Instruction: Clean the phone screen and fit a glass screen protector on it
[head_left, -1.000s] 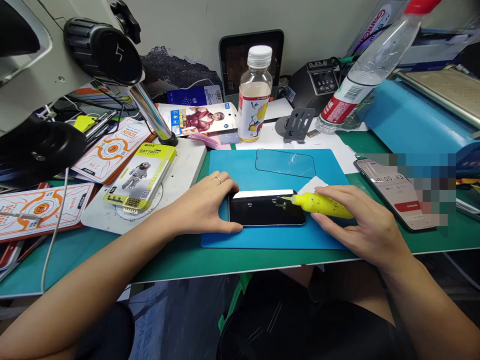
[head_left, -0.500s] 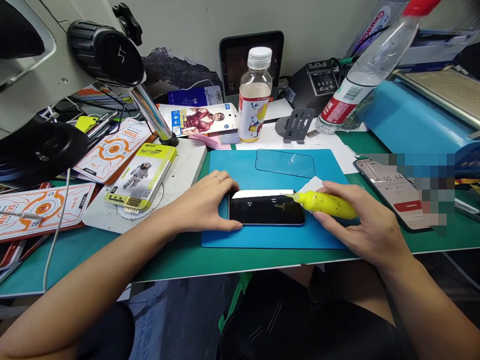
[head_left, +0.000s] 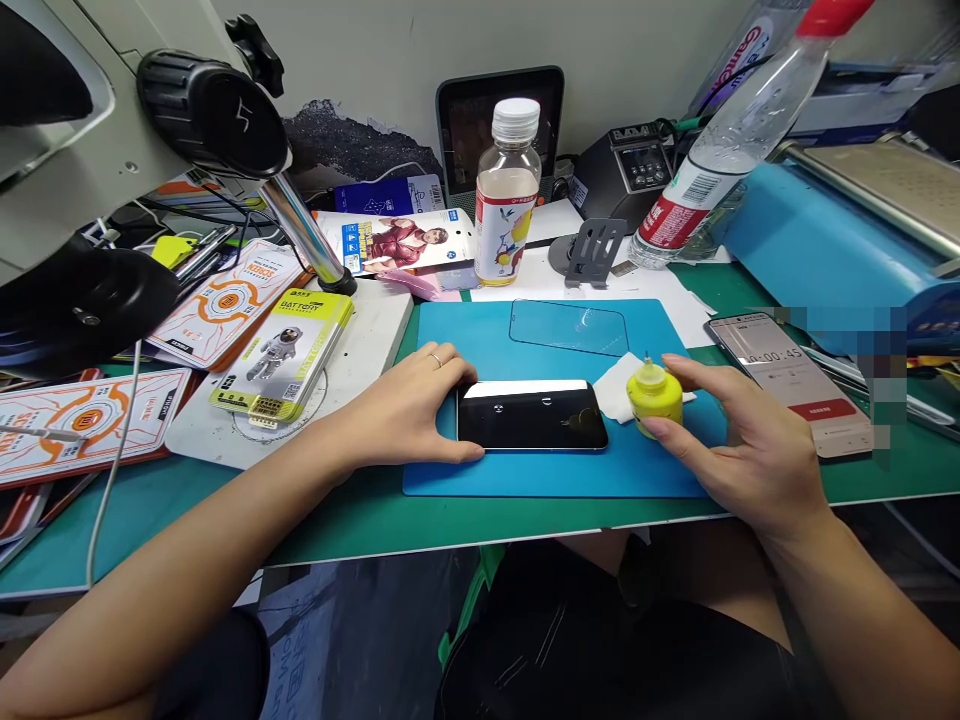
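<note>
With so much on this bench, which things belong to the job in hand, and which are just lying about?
In use, it seems:
dark-screened phone, held by the left hand
yellow bottle, in the right hand
blue mat
perhaps the clear black-edged sheet

Probably just lying about:
battery box
white-capped bottle
red-capped bottle

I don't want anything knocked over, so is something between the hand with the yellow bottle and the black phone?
Nothing upright shows between the yellow bottle in the right hand and the black phone. Only a white sheet lies partly in that gap, on the blue mat, looking fairly flat.
</note>
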